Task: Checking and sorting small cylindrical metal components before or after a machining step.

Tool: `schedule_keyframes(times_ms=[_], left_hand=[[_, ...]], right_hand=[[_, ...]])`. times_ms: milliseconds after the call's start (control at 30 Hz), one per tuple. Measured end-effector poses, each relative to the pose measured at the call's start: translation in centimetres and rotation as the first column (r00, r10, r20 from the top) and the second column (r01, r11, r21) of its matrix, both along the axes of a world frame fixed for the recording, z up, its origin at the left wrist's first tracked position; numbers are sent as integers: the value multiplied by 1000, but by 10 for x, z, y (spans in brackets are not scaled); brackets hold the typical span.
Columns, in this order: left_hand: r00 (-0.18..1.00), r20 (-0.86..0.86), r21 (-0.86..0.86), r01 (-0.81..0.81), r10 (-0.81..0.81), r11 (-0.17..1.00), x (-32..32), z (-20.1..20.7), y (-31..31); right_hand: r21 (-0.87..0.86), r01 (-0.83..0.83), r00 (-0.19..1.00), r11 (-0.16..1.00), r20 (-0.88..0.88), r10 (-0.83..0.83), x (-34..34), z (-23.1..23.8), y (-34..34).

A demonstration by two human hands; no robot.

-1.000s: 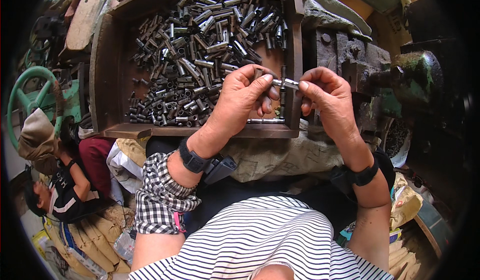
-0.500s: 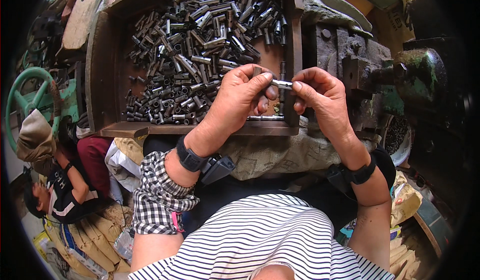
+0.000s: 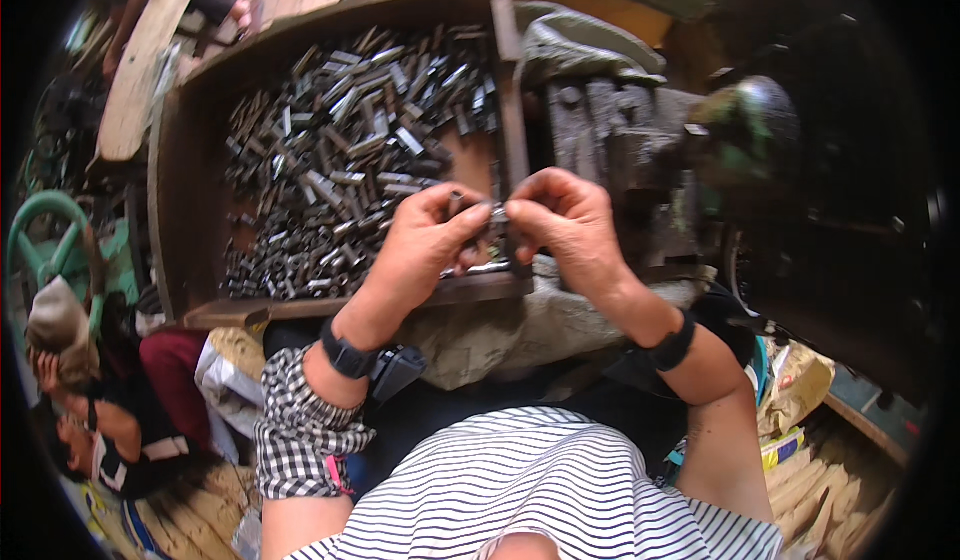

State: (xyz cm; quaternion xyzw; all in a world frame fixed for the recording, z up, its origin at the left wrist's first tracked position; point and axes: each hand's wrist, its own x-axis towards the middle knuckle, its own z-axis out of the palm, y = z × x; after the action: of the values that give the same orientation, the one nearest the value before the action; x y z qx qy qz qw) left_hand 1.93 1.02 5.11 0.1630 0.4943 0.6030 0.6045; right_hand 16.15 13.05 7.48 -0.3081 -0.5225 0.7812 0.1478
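Observation:
Above the near right part of a wooden tray (image 3: 160, 210), my two hands meet at a short, shiny metal tube (image 3: 499, 214). My left hand (image 3: 425, 240) pinches its left end between thumb and forefinger. A second, darker tube (image 3: 456, 201) sticks up from the curled fingers of that same hand. At the other end, my right hand (image 3: 572, 225) has thumb and fingertips closed on the shiny tube. Much of the tube is hidden by the fingertips. Loose metal tubes (image 3: 330, 175) of several lengths are heaped in the tray, left of and beyond my hands.
Dark, greasy machinery (image 3: 640, 150) stands right of the tray, beneath a draped grey sack (image 3: 590, 45). A green handwheel (image 3: 50, 230) is at the far left, with another person (image 3: 105, 420) below it. Sacking (image 3: 470, 335) hangs at the tray's near edge.
The view has shifted, so tray and machinery appear further left and lower. My hands have come closer together, and less of the shiny tube shows between them.

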Motion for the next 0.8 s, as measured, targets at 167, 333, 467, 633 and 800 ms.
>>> schedule_keyframes(times_ms=[167,333,467,633,800], left_hand=[[992,124,34,-9,5,999,3,9,2],[991,53,41,-126,124,991,-1,-4,0],[988,-32,34,-148,149,988,-4,-9,-11],[991,-85,-5,-101,101,995,21,18,5],[993,-112,81,-16,25,997,46,31,41]], right_hand=[[14,-103,995,995,19,103,6,-2,7],[847,-77,986,527,-12,165,50,70,-14],[806,-284,959,519,237,156,162,193,-28],[761,446,496,-471,-649,-578,236,195,14],[635,770,525,62,-576,-627,251,119,70]])
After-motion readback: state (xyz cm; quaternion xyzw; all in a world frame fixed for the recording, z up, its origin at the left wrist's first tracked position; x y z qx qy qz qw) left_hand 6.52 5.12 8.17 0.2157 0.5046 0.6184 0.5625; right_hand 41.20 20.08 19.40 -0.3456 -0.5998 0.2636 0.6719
